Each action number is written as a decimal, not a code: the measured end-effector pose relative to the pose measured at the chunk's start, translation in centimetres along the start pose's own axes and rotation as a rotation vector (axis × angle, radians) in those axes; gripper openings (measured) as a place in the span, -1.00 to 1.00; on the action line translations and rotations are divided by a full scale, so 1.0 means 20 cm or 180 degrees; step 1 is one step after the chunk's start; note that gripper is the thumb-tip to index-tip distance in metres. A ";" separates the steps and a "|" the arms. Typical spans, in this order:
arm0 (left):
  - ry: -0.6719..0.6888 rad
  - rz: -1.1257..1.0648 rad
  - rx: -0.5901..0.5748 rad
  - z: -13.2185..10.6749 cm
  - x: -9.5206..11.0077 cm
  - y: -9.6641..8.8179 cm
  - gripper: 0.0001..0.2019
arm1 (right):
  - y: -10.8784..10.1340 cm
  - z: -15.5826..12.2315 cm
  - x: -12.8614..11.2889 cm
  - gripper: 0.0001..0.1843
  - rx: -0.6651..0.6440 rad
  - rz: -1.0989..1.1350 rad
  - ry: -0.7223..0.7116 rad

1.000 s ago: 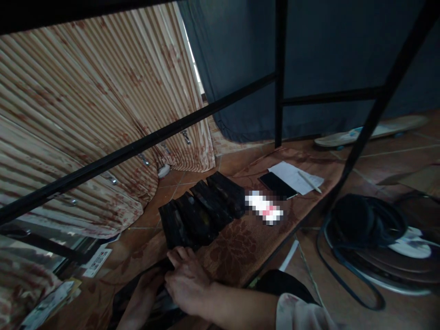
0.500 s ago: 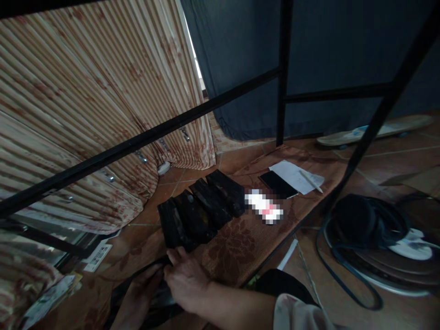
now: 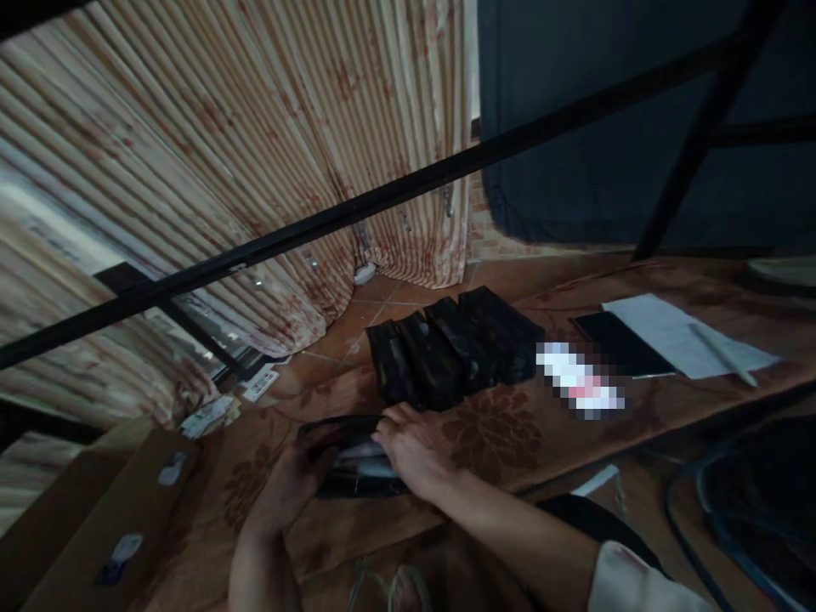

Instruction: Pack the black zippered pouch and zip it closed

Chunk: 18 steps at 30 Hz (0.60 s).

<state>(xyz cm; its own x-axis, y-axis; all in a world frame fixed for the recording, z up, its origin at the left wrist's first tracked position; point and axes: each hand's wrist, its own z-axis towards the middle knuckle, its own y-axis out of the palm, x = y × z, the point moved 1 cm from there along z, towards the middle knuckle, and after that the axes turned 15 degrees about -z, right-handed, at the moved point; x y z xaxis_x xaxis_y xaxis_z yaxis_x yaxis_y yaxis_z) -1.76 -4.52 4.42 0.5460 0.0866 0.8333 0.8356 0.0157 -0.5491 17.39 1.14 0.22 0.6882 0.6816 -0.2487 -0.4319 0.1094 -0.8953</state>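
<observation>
Bag, black with pale contents showing at its opening, lies on the brown patterned cloth in front of the person; its long axis runs left to right across the view. Left hand is on its left end, right hand on its right, fingers bent over the far edge; whether either is clenched cannot be told. Just beyond, four black packs lie side by side, long axes pointing away and slightly left.
</observation>
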 end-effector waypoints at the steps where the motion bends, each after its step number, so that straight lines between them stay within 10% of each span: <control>1: 0.0005 -0.0062 0.0046 -0.02 0.01 -0.01 -0.65 | -0.01 -0.01 0.00 -0.79 0.0015 0.0028 0.0025; 18: 0.0537 0.0460 0.1124 -0.04 -0.10 0.01 -0.75 | 0.03 -0.04 0.02 -0.72 0.0322 0.0219 -0.0231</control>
<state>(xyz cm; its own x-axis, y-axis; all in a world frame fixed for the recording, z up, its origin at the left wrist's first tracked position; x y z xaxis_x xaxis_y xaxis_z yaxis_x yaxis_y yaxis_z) -2.63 -5.55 2.64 0.6829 -0.0508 0.7287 0.6935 0.3585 -0.6249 17.89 1.03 -0.71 0.6126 0.7401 -0.2775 -0.5357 0.1306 -0.8343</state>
